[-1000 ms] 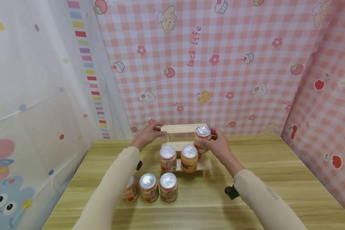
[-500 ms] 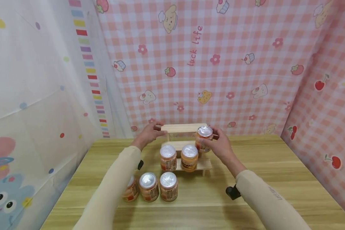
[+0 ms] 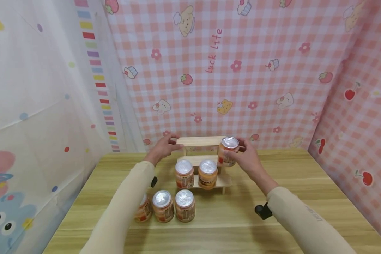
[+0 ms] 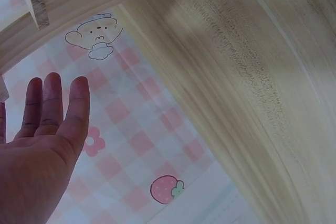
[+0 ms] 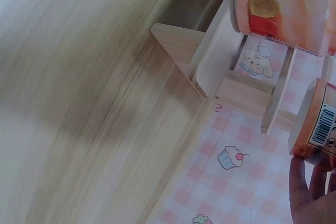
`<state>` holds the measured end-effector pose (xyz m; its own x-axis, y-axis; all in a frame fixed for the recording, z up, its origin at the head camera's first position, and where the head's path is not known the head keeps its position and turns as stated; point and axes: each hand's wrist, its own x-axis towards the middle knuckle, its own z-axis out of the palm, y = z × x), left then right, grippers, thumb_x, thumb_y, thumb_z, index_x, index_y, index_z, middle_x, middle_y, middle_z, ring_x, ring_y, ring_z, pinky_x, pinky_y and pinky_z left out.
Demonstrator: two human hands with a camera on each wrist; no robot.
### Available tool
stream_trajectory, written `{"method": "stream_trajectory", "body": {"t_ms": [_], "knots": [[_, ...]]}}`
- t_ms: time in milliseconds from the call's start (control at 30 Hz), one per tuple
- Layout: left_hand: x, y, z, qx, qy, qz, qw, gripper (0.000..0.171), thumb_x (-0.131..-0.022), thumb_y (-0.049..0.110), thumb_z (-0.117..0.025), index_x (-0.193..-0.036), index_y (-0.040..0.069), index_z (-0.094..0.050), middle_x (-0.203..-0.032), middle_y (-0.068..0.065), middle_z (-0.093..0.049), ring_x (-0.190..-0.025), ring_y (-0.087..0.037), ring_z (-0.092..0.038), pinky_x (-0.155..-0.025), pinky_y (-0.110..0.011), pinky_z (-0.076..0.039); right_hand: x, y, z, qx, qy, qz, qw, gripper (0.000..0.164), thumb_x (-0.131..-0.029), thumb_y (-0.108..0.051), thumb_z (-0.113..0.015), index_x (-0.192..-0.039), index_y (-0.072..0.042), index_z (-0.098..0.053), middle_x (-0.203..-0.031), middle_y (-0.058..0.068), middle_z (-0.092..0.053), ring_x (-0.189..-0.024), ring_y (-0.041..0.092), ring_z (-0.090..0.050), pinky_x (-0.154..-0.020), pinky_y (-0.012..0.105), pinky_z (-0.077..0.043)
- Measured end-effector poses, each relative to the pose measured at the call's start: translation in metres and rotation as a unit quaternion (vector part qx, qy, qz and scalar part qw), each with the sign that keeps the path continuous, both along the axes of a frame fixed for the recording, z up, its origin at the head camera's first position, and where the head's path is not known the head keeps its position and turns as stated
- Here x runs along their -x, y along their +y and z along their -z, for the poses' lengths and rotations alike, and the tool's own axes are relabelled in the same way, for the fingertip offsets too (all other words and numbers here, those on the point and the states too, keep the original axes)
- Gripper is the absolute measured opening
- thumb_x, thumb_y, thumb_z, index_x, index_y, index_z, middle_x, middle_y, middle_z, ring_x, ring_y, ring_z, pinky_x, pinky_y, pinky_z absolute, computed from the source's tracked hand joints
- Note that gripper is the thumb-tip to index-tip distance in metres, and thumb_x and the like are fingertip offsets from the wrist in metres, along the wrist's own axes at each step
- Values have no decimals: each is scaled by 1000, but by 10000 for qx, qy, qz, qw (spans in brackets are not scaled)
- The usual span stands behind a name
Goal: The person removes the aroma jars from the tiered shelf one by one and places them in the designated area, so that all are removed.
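Wooden rack (image 3: 201,141) already bears two jars (image 3: 207,176); my right hand (image 3: 249,158) grips another jar (image 3: 226,149) at its right end, my left hand (image 3: 163,148) its top board; three jars (image 3: 164,210) remain on the table (image 3: 225,225).

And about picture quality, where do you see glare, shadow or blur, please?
Head view: glare on the silver lids, lettering on the right sleeve too blurred to read; left wrist view: left hand dim against the brighter checked cloth; right wrist view: shadow darkening the table.
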<state>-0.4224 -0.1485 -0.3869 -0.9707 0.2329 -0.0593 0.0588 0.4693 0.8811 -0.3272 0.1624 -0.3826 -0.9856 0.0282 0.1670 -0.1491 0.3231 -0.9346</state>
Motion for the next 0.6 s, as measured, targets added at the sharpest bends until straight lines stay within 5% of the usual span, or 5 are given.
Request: {"method": "stream_trajectory", "body": {"t_ms": [600], "knots": [[1, -1, -4, -2, -153, 46, 9999, 45, -96, 25, -68, -136, 14, -49, -131, -19, -52, -119, -33, -54, -93, -51, -47, -26, 13, -18, -379, 351, -169, 9985, 68, -85, -23, -81, -138, -1, -46, -129, 19, -54, -115, 32, -52, -88, 37, -47]]}}
